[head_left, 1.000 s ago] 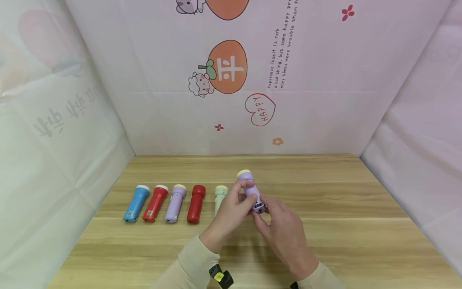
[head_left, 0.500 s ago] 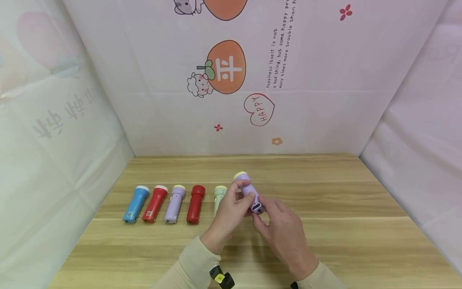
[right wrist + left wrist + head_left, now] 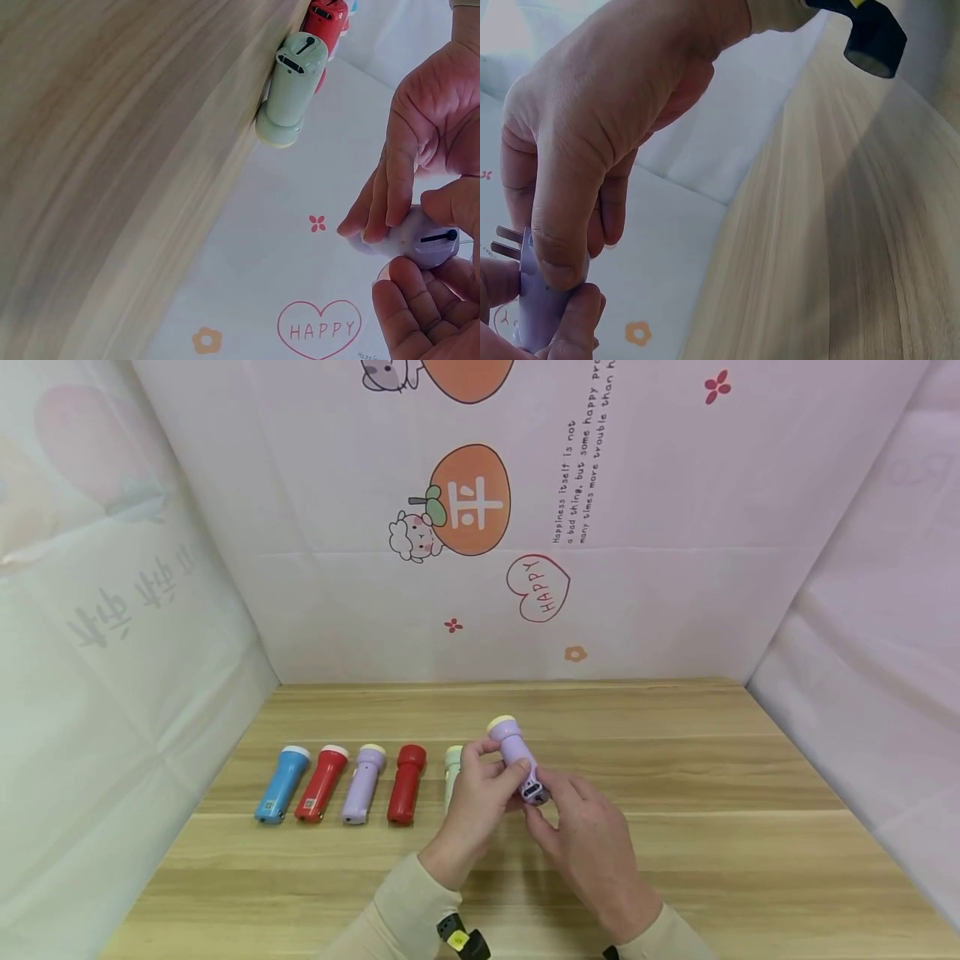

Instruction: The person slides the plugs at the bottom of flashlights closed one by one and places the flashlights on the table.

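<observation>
A lilac flashlight (image 3: 512, 745) with a cream rim is held tilted above the table between both hands. My left hand (image 3: 477, 793) pinches its body, thumb on top. At the tail end, my right hand (image 3: 588, 843) grips between thumb and fingers. Two metal plug prongs (image 3: 507, 241) stick out from its side in the left wrist view. The tail shows a dark slot with a black knob (image 3: 448, 236) in the right wrist view. A pale green flashlight (image 3: 452, 768) lies just left, partly hidden behind my left hand.
Further left, a blue flashlight (image 3: 283, 783), a red flashlight with a white rim (image 3: 323, 783), another lilac flashlight (image 3: 363, 783) and an all-red flashlight (image 3: 407, 783) lie in a row on the wooden table (image 3: 712, 860). Printed white cloth (image 3: 645, 610) rises behind and on both sides.
The held flashlight has shifted slightly left. My left index finger has moved off its upper side, baring more of the body, and my left hand covers more of the green flashlight.
</observation>
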The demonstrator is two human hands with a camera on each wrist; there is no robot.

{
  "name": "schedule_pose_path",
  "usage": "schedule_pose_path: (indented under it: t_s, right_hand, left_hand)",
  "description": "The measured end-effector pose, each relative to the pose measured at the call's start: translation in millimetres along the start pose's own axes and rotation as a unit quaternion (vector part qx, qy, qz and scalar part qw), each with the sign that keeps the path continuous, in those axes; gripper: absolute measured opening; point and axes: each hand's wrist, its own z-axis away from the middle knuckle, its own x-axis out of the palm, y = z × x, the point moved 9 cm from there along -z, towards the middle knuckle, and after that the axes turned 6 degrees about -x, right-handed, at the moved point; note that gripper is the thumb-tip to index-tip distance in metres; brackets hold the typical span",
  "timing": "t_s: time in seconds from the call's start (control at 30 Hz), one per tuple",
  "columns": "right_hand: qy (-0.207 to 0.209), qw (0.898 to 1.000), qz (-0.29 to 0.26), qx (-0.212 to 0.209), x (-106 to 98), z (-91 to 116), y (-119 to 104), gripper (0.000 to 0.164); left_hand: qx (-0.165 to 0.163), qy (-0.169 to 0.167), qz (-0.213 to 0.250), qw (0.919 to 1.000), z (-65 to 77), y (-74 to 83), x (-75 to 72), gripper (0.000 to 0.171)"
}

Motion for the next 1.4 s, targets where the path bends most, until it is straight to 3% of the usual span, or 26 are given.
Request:
schedule_pose_path:
  t_s: [0.23, 0.4, 0.57, 0.93, 1.4]
  right_hand:
    - [0.012, 1.000, 0.013, -0.015, -2.1, -1.6, -2.2, 0.041]
    - [0.022, 0.999, 0.012, -0.030, -4.3, -2.7, -5.4, 0.042]
    - [0.012, 0.999, 0.003, -0.030, -3.8, -3.3, -7.0, 0.040]
    - [0.016, 0.999, -0.009, -0.035, -4.8, -4.2, -11.5, 0.048]
    - [0.001, 0.997, -0.079, -0.004, -4.9, -6.1, -10.0, 0.048]
  left_hand:
    - [-0.045, -0.021, 0.068, 0.9965, -2.4, -9.5, 0.3, 0.065]
    - [-0.061, -0.046, 0.084, 0.9936, -4.0, -13.9, 3.3, 0.052]
    - [-0.074, -0.046, 0.095, 0.9917, -3.3, -15.8, 4.0, 0.045]
    - [-0.075, -0.039, 0.110, 0.9904, -0.5, -14.6, 1.0, 0.048]
    - [-0.078, -0.050, 0.138, 0.9861, 2.7, -10.1, -3.2, 0.046]
